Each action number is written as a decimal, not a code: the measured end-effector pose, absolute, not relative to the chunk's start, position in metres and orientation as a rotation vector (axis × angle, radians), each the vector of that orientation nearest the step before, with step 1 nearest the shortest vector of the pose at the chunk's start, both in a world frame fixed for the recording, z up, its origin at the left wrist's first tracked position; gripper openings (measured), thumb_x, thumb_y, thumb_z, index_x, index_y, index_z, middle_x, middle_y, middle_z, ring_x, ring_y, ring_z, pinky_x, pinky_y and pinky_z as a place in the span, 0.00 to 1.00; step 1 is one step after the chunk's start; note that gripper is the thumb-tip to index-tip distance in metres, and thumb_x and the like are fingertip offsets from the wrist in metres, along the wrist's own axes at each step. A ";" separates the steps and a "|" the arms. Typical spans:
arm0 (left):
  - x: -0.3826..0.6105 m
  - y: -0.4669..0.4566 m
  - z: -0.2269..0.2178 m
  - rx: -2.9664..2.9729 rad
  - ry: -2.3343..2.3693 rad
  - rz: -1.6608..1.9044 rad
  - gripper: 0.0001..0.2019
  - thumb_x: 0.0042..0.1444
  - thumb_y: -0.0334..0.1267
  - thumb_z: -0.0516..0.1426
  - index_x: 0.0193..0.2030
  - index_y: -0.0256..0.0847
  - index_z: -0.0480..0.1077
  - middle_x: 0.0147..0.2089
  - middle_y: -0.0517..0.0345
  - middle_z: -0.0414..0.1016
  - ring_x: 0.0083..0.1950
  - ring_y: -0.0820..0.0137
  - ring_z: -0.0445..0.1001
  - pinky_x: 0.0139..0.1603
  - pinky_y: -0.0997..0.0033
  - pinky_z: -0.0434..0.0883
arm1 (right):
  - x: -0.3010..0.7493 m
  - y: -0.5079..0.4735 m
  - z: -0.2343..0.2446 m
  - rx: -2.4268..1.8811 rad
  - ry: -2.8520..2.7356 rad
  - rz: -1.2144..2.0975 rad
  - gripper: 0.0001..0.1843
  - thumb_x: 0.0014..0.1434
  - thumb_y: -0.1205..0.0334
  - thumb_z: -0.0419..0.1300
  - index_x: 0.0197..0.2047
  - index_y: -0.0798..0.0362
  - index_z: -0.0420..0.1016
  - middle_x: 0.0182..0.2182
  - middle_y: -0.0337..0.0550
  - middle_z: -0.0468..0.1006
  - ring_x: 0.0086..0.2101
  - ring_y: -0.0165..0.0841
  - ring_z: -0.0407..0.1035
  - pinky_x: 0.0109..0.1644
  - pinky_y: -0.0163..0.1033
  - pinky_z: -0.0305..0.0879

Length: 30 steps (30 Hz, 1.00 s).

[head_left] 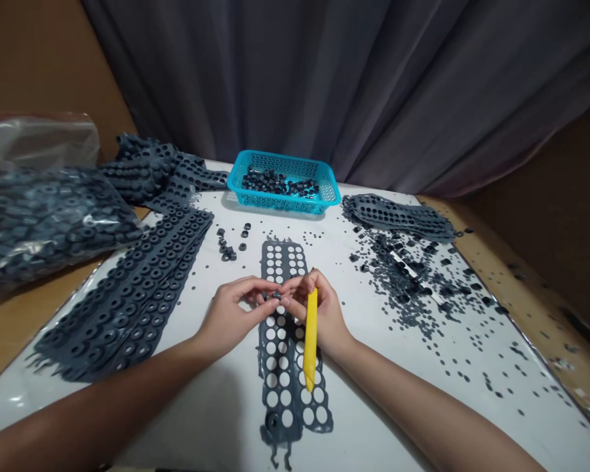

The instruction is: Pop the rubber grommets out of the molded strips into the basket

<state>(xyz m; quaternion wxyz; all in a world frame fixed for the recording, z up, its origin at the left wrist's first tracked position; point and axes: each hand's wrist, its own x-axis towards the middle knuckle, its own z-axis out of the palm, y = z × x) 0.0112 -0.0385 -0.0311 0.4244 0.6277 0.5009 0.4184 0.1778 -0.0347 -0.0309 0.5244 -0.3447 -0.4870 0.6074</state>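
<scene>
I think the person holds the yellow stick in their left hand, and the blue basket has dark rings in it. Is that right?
No, the yellow stick is in the right hand, not the left hand; the head view shows it. The blue basket does have dark rings in it.

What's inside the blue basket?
The blue basket holds a loose heap of small dark rings; the basket floor beneath them is mostly covered, so anything under the heap cannot be seen.
</scene>
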 end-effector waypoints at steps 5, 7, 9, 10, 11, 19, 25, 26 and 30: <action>0.011 -0.037 -0.032 1.579 1.226 1.064 0.10 0.50 0.37 0.63 0.39 0.41 0.76 0.33 0.58 0.75 0.31 0.73 0.69 0.35 0.73 0.69 | 0.179 -0.034 -0.032 -0.824 -1.116 1.498 0.23 0.49 0.66 0.68 0.29 0.49 0.52 0.32 0.34 0.78 0.32 0.27 0.73 0.40 0.35 0.67; 0.011 -0.037 -0.031 1.608 1.208 1.076 0.11 0.47 0.37 0.64 0.40 0.41 0.76 0.32 0.58 0.74 0.31 0.73 0.68 0.35 0.73 0.69 | 0.179 -0.033 -0.032 -0.837 -1.090 1.522 0.22 0.50 0.65 0.67 0.29 0.49 0.52 0.32 0.34 0.78 0.33 0.27 0.73 0.40 0.35 0.67; 0.011 -0.037 -0.031 1.652 1.194 1.084 0.13 0.46 0.36 0.65 0.40 0.41 0.75 0.32 0.59 0.73 0.31 0.74 0.68 0.34 0.73 0.69 | 0.180 -0.033 -0.032 -0.852 -1.063 1.544 0.21 0.52 0.64 0.66 0.29 0.49 0.52 0.31 0.34 0.79 0.33 0.27 0.73 0.40 0.35 0.67; 0.012 -0.037 -0.031 1.670 1.190 1.086 0.13 0.46 0.35 0.65 0.41 0.41 0.75 0.32 0.59 0.73 0.31 0.74 0.68 0.34 0.74 0.69 | 0.181 -0.032 -0.033 -0.859 -1.047 1.553 0.21 0.52 0.64 0.66 0.29 0.49 0.52 0.31 0.34 0.79 0.32 0.27 0.73 0.39 0.34 0.66; 0.012 -0.038 -0.031 1.681 1.188 1.090 0.13 0.46 0.35 0.64 0.41 0.41 0.75 0.33 0.59 0.73 0.31 0.74 0.68 0.34 0.74 0.69 | 0.181 -0.031 -0.034 -0.864 -1.029 1.563 0.21 0.52 0.64 0.66 0.29 0.49 0.52 0.30 0.34 0.79 0.31 0.27 0.73 0.39 0.34 0.66; 0.011 -0.039 -0.033 1.594 1.254 1.057 0.18 0.52 0.36 0.61 0.51 0.42 0.69 0.26 0.63 0.71 0.29 0.74 0.70 0.36 0.72 0.70 | 0.183 -0.027 -0.039 -0.892 -0.883 1.626 0.23 0.48 0.64 0.69 0.29 0.49 0.53 0.26 0.30 0.78 0.25 0.25 0.71 0.34 0.31 0.66; 0.010 -0.036 -0.030 1.928 1.267 1.134 0.17 0.48 0.36 0.65 0.46 0.45 0.73 0.38 0.57 0.75 0.42 0.67 0.71 0.45 0.65 0.69 | 0.181 -0.027 -0.036 -0.921 -0.927 1.612 0.24 0.47 0.62 0.69 0.29 0.49 0.52 0.24 0.30 0.78 0.24 0.27 0.72 0.32 0.33 0.68; 0.010 -0.035 -0.030 1.975 1.245 1.142 0.13 0.48 0.37 0.65 0.43 0.44 0.75 0.38 0.56 0.75 0.43 0.66 0.71 0.45 0.64 0.69 | 0.181 -0.027 -0.036 -0.923 -0.954 1.605 0.24 0.47 0.62 0.69 0.29 0.49 0.52 0.24 0.30 0.78 0.24 0.27 0.71 0.32 0.33 0.67; 0.010 -0.033 -0.031 2.004 1.217 1.194 0.06 0.51 0.36 0.63 0.37 0.43 0.76 0.34 0.56 0.76 0.41 0.66 0.71 0.43 0.64 0.69 | 0.181 -0.029 -0.037 -0.931 -1.030 1.585 0.24 0.49 0.61 0.68 0.29 0.49 0.52 0.23 0.31 0.78 0.23 0.26 0.70 0.31 0.32 0.66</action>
